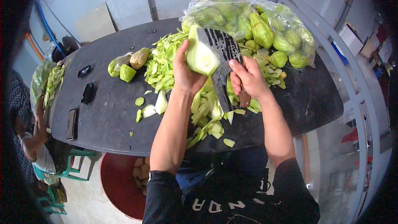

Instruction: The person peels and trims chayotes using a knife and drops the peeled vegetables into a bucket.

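My left hand (185, 69) is wrapped round a large, pale green peeled chayote (202, 58) with a flat cut face. My right hand (251, 79) grips a wide cleaver (223, 54) by its brown handle, with the thumb laid against the blade. The dark, streaked blade stands right against the chayote's right side and partly covers it. Below and around both hands, a heap of green peelings and slices (166, 60) spreads over the dark table (112, 112).
A clear plastic bag of whole chayotes (262, 31) lies at the table's back right. Several loose chayote pieces (128, 73) and a dark phone-like object (72, 123) are on the left. Underneath stands a red tub (120, 186). A person (37, 141) is at far left; metal railing (352, 95) runs along the right.
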Demonstrator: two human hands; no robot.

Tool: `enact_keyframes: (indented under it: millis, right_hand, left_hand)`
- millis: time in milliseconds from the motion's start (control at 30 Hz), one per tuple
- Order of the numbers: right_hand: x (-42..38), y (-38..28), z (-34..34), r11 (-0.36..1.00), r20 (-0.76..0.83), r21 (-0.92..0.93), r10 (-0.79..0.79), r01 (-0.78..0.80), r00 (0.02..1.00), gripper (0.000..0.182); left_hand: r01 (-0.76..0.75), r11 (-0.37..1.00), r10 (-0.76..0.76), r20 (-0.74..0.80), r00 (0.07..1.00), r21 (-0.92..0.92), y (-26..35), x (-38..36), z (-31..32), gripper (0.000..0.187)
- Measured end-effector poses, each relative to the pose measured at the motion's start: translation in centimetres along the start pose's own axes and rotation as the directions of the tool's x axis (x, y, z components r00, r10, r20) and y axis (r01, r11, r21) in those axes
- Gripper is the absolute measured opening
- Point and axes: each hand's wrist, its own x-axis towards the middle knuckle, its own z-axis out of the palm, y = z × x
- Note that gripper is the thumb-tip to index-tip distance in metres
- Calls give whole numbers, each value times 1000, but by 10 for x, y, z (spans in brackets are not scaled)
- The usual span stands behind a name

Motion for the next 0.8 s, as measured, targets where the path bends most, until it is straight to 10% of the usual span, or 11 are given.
enact_keyframes:
  millis: [600,667,800]
  right_hand:
    - [-7,-34,-24,976,48,-178,136,-126,989,21]
    - [-6,-33,-29,981,53,-181,87,-77,995,17]
    - [-8,-35,14,863,-256,-498,-242,87,936,9]
  left_hand:
    - [81,996,-76,-130,989,40,10,-1,6,48]
    - [80,997,-78,89,993,-18,18,-5,6,53]
    - [-214,968,210,-43,977,-132,14,1,4,58]
